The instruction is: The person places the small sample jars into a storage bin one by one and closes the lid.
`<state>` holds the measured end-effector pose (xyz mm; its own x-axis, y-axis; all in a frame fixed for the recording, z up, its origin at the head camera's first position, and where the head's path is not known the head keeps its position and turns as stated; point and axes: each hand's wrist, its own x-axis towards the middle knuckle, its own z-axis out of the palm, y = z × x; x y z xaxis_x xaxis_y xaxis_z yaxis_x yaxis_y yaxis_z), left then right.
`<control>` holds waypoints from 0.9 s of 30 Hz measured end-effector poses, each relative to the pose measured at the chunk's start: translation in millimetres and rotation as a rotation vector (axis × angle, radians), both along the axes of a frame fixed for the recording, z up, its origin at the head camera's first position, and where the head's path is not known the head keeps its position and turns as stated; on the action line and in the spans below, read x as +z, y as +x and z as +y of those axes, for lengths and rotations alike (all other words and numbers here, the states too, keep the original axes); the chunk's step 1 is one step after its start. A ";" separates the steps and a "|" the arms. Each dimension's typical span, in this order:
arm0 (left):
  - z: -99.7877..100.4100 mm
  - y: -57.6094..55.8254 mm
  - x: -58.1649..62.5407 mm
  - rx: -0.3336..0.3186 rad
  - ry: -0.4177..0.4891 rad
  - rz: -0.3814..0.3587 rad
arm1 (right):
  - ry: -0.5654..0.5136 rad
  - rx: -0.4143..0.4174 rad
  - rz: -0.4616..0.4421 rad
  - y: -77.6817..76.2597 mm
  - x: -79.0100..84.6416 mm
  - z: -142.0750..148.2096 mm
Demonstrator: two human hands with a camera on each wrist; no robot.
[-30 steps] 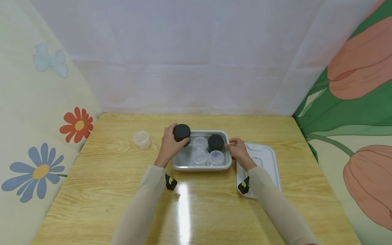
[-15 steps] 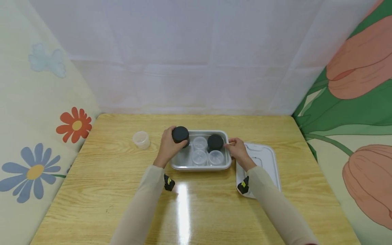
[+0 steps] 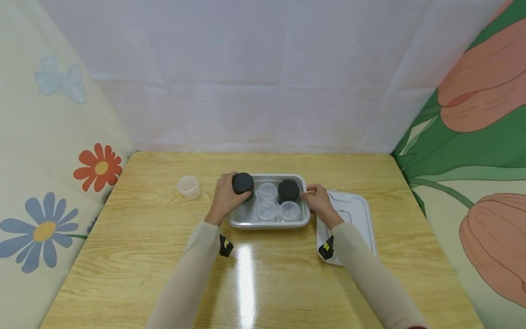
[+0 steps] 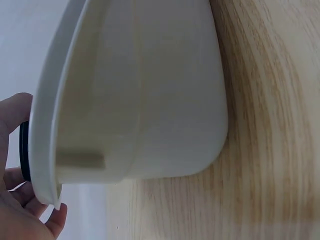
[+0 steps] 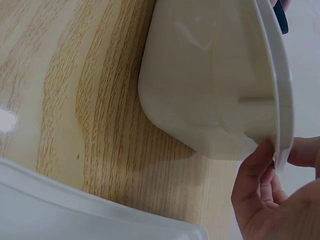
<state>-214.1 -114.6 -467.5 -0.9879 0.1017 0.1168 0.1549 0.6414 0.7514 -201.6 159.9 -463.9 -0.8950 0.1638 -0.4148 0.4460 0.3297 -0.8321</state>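
One black jar [image 3: 243,182] was gripped by the left hand [image 3: 225,197]; the right hand [image 3: 322,205] pinched the tub's right rim [image 5: 285,100]; slipping risked a drop.

Tub [image 4: 145,95] smooth plastic, blk jars [image 3: 243,182] matt, cups [image 3: 189,187] clear plastic, tbl [image 3: 123,237] glossy wood-grain, bkdrop [image 3: 246,91] creased cloth.

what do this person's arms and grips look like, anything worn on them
The left sleeve and right sleeve are long, plain and beige. A small black device with yellow on it shows beside the left one, a similar device beside the right. Both grips are bare, without gloves.
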 end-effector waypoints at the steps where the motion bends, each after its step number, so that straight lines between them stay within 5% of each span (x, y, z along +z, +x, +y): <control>1: 0.3 0.2 -0.5 0.000 -0.008 0.004 | 0.001 -0.001 -0.002 0.0 0.3 0.0; 27: -3.5 7.2 -1.2 0.019 -0.027 -0.004 | 0.001 0.025 0.000 2.0 2.8 -0.9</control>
